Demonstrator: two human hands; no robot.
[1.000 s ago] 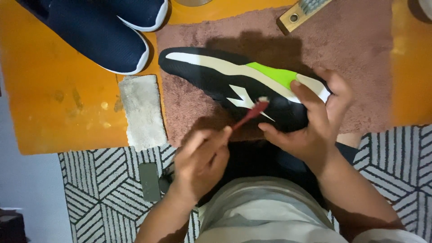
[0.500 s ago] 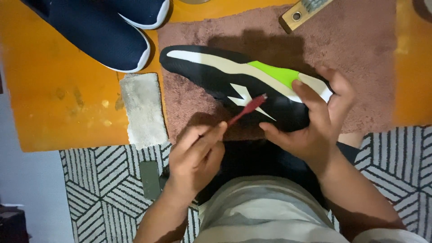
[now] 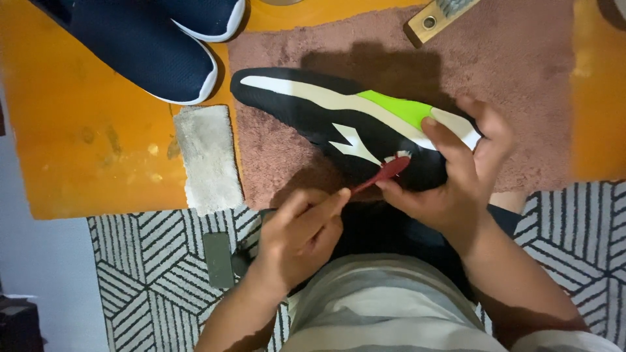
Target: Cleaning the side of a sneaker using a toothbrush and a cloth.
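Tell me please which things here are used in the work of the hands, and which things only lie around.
In use:
- black shoe, held by the right hand
- red toothbrush, held in the left hand, bristles against the shoe
- pink towel under the shoe

Lying about:
- navy shoes
- grey cloth
- wooden brush
- dark phone on the patterned rug

orange mat | pink rug | striped carpet | dim light

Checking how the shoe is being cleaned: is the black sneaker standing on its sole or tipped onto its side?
Tipped on its side: the black sneaker shows its sole edge and side panel upward, steadied by the right hand.
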